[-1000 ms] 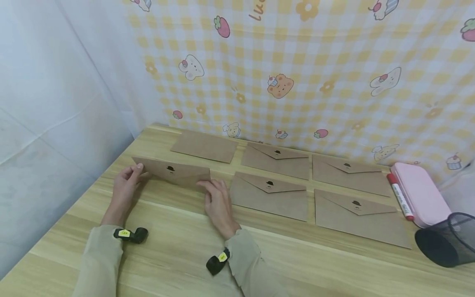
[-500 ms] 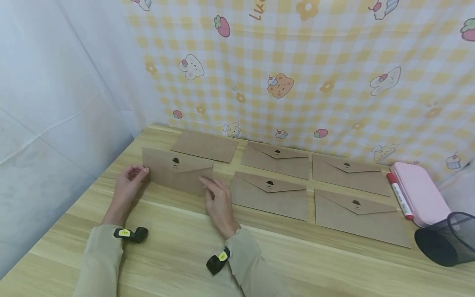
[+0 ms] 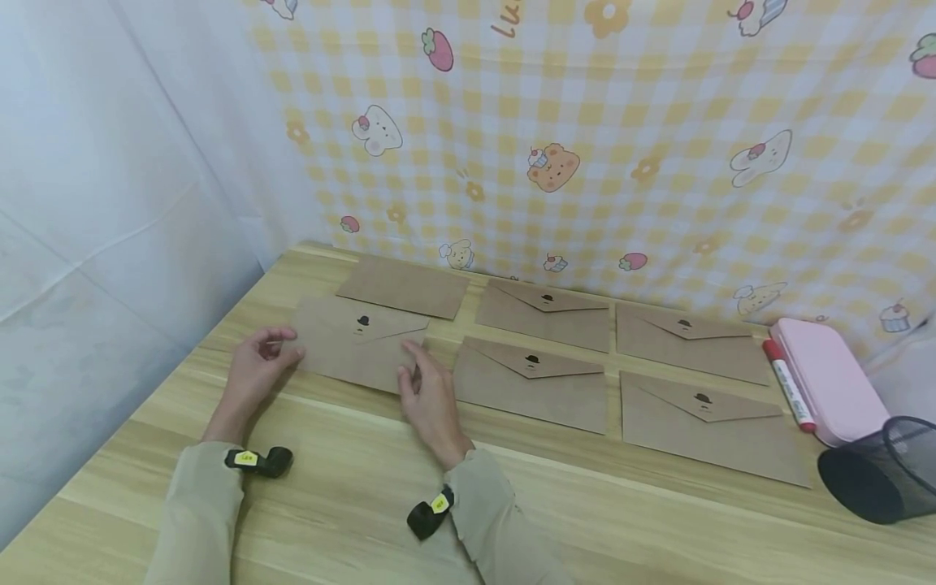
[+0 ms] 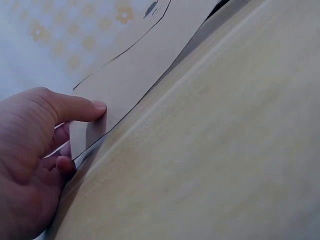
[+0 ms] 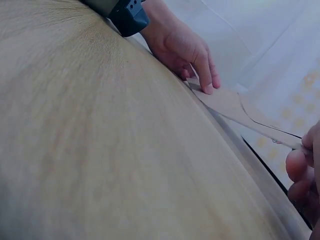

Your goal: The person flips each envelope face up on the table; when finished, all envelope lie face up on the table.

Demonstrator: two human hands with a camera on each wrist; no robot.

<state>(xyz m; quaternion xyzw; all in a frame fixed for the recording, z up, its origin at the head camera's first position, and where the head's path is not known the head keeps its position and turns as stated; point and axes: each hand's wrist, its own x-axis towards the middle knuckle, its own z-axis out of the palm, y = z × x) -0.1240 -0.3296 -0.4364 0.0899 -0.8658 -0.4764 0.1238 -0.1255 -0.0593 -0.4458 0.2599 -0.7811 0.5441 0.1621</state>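
Observation:
A brown paper envelope [image 3: 351, 357] with a hat-and-mustache print faces up near the left side of the wooden table [image 3: 336, 504], low over its surface. My left hand [image 3: 257, 366] pinches its left end, the thumb [image 4: 82, 107] on the front and the other fingers behind, as the left wrist view shows. My right hand [image 3: 431, 402] holds its right end between thumb and fingers; in the right wrist view only part of that hand [image 5: 305, 170] shows at the edge. Just behind lies another envelope [image 3: 402, 286], its plain side up, partly overlapped in the head view.
Several more envelopes, among them a near one [image 3: 534, 394] and a far right one [image 3: 712, 431], lie flap-up in two rows. Right of them are a red-capped marker [image 3: 790, 386], a pink case [image 3: 834, 378] and a black mesh pen holder [image 3: 877, 471] on its side. A checked curtain [image 3: 585, 122] hangs behind.
The held envelope has tipped back from nearly upright to lying almost flat, and shifted slightly right. My left hand has moved a little right with it; my right hand has stayed nearly in place.

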